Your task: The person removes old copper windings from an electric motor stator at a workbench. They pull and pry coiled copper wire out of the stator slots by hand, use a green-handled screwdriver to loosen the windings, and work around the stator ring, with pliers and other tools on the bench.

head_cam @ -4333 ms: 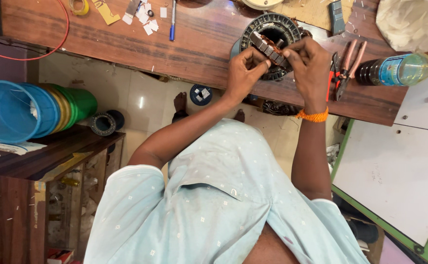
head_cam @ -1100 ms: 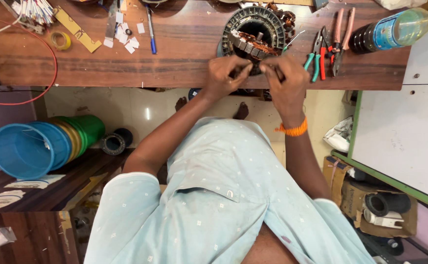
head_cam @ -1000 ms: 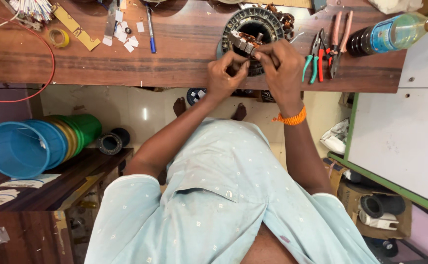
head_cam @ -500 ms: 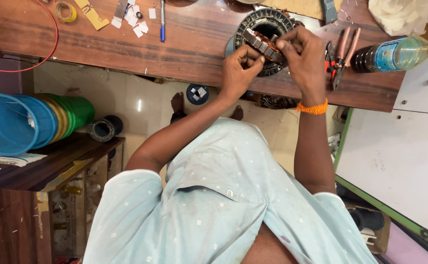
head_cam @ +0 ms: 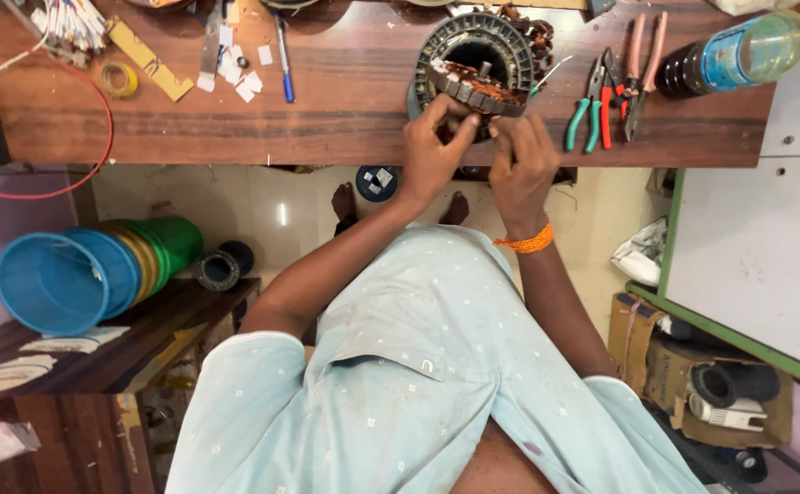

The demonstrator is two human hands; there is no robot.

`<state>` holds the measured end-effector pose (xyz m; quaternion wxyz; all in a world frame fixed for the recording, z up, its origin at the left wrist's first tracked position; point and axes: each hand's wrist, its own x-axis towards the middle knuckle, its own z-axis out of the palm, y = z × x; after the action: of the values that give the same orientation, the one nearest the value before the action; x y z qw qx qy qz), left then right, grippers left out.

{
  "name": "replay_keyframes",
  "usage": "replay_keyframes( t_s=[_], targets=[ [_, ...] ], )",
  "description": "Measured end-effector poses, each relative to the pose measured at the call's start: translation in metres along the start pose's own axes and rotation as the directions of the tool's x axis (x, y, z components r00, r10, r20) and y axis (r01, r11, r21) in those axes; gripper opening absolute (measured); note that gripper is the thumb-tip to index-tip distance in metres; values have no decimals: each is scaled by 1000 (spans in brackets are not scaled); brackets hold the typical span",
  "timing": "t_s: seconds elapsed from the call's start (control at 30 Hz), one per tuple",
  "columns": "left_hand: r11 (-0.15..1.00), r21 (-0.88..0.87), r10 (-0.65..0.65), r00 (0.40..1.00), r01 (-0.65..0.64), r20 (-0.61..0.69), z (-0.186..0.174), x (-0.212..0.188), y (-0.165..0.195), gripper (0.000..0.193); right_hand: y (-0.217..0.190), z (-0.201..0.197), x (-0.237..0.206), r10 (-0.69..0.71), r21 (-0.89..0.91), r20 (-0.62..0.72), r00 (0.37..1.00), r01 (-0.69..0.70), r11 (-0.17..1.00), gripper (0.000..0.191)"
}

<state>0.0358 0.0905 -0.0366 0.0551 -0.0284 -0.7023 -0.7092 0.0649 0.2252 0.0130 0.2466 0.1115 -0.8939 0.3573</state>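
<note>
Between our hands, we are pinching the copper-wound stator (head_cam: 475, 84): left hand (head_cam: 434, 151) and right hand (head_cam: 520, 165) both gripping its near edge; tugging hard risks snapping windings.

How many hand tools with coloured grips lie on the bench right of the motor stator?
3: green-handled pliers nearest the stator, a red-handled tool overlapping them, and pink-handled pliers beside the bottle. Their jaws overlap, so another could be hidden.
</note>
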Motion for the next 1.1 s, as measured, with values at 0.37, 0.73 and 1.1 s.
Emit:
replay_keyframes(
  t_s=[0.37, 0.73, 1.1],
  targets=[
    [411, 356, 709, 540, -839, 454, -51, 33, 5, 28, -10, -5, -12, 182, 174, 146, 972, -206, 963, 10],
    [996, -29, 89, 996, -88, 29, -20, 1, -8, 8, -8, -25, 50, 126, 30, 185, 975, -134, 991, 9],
    [991, -131, -33, 999, 28, -35, -10, -3, -11, 9, 32, -11, 78, 343, 327, 438, 831, -503, 800, 8]
  ],
)
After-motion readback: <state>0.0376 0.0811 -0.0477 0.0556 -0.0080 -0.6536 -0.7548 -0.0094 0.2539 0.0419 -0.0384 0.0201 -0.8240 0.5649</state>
